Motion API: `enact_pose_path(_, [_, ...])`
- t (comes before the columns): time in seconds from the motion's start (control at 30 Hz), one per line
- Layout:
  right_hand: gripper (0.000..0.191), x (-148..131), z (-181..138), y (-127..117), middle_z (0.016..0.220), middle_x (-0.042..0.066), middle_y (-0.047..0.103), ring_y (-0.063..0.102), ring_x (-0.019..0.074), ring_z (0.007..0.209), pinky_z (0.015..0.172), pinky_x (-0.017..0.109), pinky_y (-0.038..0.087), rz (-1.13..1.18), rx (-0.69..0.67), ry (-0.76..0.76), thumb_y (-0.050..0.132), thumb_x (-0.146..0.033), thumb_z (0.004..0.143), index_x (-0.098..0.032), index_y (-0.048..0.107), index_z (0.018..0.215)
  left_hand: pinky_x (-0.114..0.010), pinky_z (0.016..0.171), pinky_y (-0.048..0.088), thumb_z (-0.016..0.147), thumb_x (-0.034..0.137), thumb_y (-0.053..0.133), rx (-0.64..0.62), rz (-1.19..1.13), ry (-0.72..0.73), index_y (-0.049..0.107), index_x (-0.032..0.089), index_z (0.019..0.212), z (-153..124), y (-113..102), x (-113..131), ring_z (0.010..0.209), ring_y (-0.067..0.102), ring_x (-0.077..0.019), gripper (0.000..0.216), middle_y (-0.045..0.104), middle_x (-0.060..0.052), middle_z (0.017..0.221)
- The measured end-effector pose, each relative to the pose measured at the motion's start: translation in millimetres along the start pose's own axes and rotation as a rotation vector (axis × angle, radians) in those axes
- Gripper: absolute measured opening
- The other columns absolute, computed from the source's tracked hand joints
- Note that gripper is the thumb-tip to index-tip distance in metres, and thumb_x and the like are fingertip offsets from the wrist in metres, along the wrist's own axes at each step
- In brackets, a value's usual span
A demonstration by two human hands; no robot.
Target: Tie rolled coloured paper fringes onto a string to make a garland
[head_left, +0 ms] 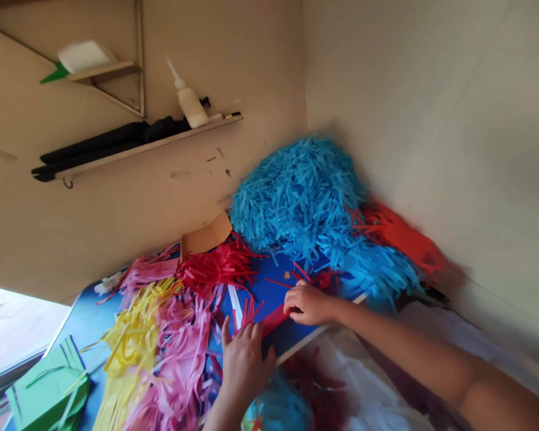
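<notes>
My left hand (245,356) lies flat with fingers spread on the blue board (269,287), pressing on red paper strips (251,311). My right hand (308,302) is curled, fingers pinched on a red piece of paper (273,317) on the board's near edge. A big heap of light-blue paper strips (305,197) is piled just beyond the right hand. Red shredded strips (215,266) lie ahead of the left hand; pink strips (179,347) and yellow strips (135,335) lie to its left.
Orange-red paper (404,236) rests against the right wall. Green paper (45,392) sits at the bottom left. A brown card (206,234) leans at the back wall. A wall shelf (153,143) carries a glue bottle (188,99) and a dark object. White cloth (372,383) covers my lap.
</notes>
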State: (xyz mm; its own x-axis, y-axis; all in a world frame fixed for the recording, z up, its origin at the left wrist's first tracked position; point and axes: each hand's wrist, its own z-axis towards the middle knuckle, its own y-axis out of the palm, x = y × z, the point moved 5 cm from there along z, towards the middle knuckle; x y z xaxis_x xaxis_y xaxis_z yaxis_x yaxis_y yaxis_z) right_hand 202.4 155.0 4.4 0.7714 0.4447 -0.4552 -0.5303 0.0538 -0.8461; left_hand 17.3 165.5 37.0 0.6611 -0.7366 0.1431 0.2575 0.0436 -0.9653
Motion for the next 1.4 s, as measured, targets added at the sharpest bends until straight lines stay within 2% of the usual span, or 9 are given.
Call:
enact_pose_path(0.1, [0.011,3,1,0,0.085,-0.003,0.073,0.066,0.0141,0.085,0.084,0.030,0.036,0.015,0.018,0.004,0.064,-0.015,0.081,-0.022,0.072,0.084,-0.061,0.115,0.016,0.090,0.022,0.055,0.011,0.061,-0.003,0.069,0.022,0.096,3,1,2,0.080,0.072,-0.0234,0.015,0.074,-0.003,0.083])
enact_pose_path(0.2, [0.010,5,0,1,0.085,-0.003,0.074,0.066,0.0138,0.085,0.084,0.030,0.036,0.023,0.021,-0.002,0.069,-0.016,0.078,-0.023,0.073,0.084,-0.059,0.116,0.015,0.092,0.014,0.050,0.047,0.061,0.027,0.070,0.025,0.086,1,5,0,0.074,0.071,-0.0193,0.024,0.073,0.001,0.078])
enact_pose_path(0.37, [0.007,12,-5,2,0.091,-0.003,0.074,0.066,0.0133,0.088,0.086,0.032,0.035,0.028,0.035,0.006,0.074,-0.019,0.081,-0.026,0.077,0.084,-0.056,0.120,0.007,0.093,0.013,0.048,0.148,-0.108,0.041,0.072,0.028,0.088,-12,10,-11,0.083,0.074,-0.0186,0.029,0.078,0.001,0.095])
enact_pose_path(0.47, [0.007,16,-6,4,0.091,-0.003,0.074,0.066,0.0132,0.089,0.087,0.032,0.034,0.041,0.046,0.019,0.076,-0.021,0.081,-0.027,0.078,0.085,-0.056,0.120,0.012,0.093,0.015,0.048,0.154,-0.164,0.035,0.071,0.027,0.092,-18,14,-20,0.091,0.074,-0.0204,0.027,0.079,-0.001,0.100])
enact_pose_path(0.67, [0.008,21,-6,8,0.090,-0.003,0.074,0.067,0.0138,0.088,0.088,0.034,0.034,0.073,0.055,0.031,0.078,-0.021,0.079,-0.028,0.079,0.083,-0.056,0.110,0.041,0.081,0.023,0.066,0.015,-0.324,-0.035,0.065,0.025,0.100,-20,27,-57,0.106,0.071,-0.0269,0.019,0.078,-0.004,0.104])
enact_pose_path(0.8, [0.008,23,-7,9,0.089,-0.002,0.074,0.067,0.0150,0.087,0.090,0.034,0.034,0.094,0.061,0.028,0.079,-0.020,0.079,-0.027,0.079,0.083,-0.057,0.113,0.038,0.083,0.025,0.066,-0.097,-0.459,-0.040,0.064,0.025,0.088,-18,30,-70,0.110,0.069,-0.0260,0.006,0.076,-0.004,0.112])
enact_pose_path(1.2, [0.007,25,-8,9,0.090,-0.001,0.075,0.066,0.0145,0.086,0.093,0.035,0.034,0.128,0.073,0.032,0.076,-0.022,0.082,-0.028,0.079,0.081,-0.056,0.115,0.033,0.092,0.030,0.053,-0.165,-0.631,-0.065,0.060,0.023,0.080,-18,20,-71,0.112,0.068,-0.0243,0.015,0.076,-0.008,0.113])
enact_pose_path(1.3, [0.007,24,-9,7,0.090,-0.002,0.075,0.066,0.0142,0.086,0.093,0.035,0.034,0.134,0.080,0.032,0.076,-0.022,0.082,-0.027,0.079,0.080,-0.055,0.111,0.038,0.095,0.034,0.049,-0.132,-0.569,-0.044,0.062,0.024,0.096,-17,12,-63,0.110,0.068,-0.0240,0.016,0.075,-0.009,0.113])
enact_pose_path(1.4, [0.007,23,-9,6,0.089,-0.002,0.075,0.067,0.0142,0.085,0.093,0.035,0.034,0.139,0.079,0.025,0.075,-0.021,0.082,-0.027,0.079,0.081,-0.062,0.111,0.029,0.088,0.038,0.064,-0.032,-0.287,0.007,0.062,0.025,0.115,-12,1,-39,0.107,0.068,-0.0289,0.030,0.075,-0.007,0.110])
